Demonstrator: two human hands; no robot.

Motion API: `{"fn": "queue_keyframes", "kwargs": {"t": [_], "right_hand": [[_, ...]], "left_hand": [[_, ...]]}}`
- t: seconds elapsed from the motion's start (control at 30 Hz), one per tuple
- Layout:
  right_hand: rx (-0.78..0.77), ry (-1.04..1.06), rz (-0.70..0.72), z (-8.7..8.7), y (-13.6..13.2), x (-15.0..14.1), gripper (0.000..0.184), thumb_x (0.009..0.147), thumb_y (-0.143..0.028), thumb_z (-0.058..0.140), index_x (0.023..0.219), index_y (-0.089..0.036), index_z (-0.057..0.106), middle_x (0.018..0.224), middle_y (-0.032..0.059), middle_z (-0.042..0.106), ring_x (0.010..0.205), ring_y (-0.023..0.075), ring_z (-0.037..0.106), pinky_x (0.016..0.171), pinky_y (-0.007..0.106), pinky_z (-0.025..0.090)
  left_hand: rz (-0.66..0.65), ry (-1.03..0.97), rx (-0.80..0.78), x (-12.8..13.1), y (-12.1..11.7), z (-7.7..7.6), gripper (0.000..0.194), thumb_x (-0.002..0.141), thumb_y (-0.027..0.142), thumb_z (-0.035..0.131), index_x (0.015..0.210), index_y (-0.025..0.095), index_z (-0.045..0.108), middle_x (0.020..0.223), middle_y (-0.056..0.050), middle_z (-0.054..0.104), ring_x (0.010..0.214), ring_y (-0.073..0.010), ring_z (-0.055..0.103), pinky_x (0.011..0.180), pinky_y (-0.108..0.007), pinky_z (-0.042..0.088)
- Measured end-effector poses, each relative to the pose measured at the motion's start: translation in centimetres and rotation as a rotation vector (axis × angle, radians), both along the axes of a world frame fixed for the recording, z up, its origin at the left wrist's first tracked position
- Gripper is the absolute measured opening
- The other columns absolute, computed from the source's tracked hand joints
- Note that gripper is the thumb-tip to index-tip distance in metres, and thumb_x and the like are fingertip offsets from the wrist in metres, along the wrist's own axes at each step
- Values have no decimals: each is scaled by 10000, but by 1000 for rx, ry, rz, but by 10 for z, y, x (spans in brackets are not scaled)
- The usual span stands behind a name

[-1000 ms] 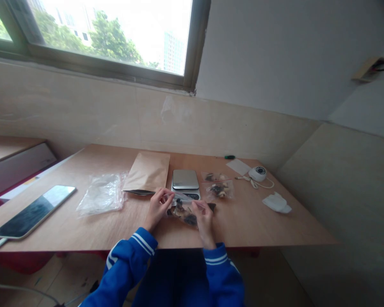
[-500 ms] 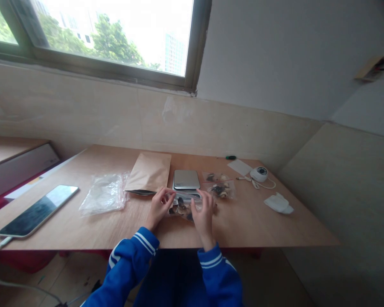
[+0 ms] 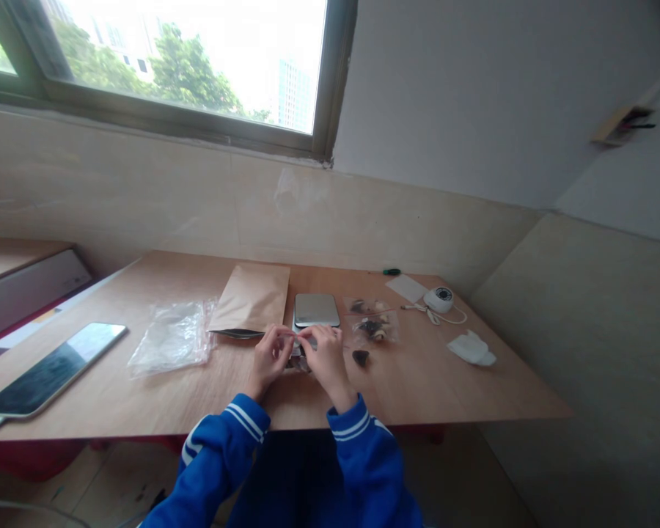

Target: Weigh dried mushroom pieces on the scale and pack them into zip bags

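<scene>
My left hand (image 3: 271,356) and my right hand (image 3: 323,357) meet in front of the scale, fingers pinched on the top edge of a clear zip bag (image 3: 297,362). Dark and pale dried pieces show inside it, mostly covered by my hands. Just behind stands a small digital scale (image 3: 315,310) with a silver plate. One dark dried piece (image 3: 361,358) lies loose on the table, right of my right hand. Past it, two filled zip bags (image 3: 375,328) hold similar pieces. A brown paper pouch (image 3: 251,299) lies behind my left hand, its dark mouth toward me.
Flat clear bags (image 3: 170,339) are stacked at left, beside a phone (image 3: 52,370) on a cable. To the right are a crumpled white tissue (image 3: 471,348), a white dome camera (image 3: 438,298) with its cord, a white card (image 3: 405,289) and a green-handled screwdriver (image 3: 391,272).
My right hand has moved left along the bag's top edge, close to my left hand. The loose dark piece now shows fully. The view has shifted slightly.
</scene>
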State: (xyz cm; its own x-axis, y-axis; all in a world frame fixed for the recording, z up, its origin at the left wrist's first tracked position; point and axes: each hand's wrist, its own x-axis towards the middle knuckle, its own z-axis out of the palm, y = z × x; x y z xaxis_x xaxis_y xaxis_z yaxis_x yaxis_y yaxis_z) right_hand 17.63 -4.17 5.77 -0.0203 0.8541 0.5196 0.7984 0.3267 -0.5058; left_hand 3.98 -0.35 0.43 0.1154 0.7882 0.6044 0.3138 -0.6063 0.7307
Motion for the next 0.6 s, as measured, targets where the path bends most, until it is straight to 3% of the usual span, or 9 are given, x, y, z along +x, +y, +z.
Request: {"fn": "queue_keyframes", "kwargs": {"t": [0.23,0.6], "right_hand": [[14,-57,-62,-4,0,-5,184,877,-113,511,739,-215,579,774,5,663,795,183,570,803,326,318],[-18,1,10,2,-5,-6,60,871,-213,530,873,-216,590,872,12,675,858,191,581,812,313,343]], "left_hand": [[9,18,3,2,-2,5,179,858,364,509,816,193,540,768,-28,581,598,-112,511,543,-230,422],[5,-9,8,1,-3,1,158,875,351,490,861,197,522,790,-24,564,633,-113,528,574,-235,436]]}}
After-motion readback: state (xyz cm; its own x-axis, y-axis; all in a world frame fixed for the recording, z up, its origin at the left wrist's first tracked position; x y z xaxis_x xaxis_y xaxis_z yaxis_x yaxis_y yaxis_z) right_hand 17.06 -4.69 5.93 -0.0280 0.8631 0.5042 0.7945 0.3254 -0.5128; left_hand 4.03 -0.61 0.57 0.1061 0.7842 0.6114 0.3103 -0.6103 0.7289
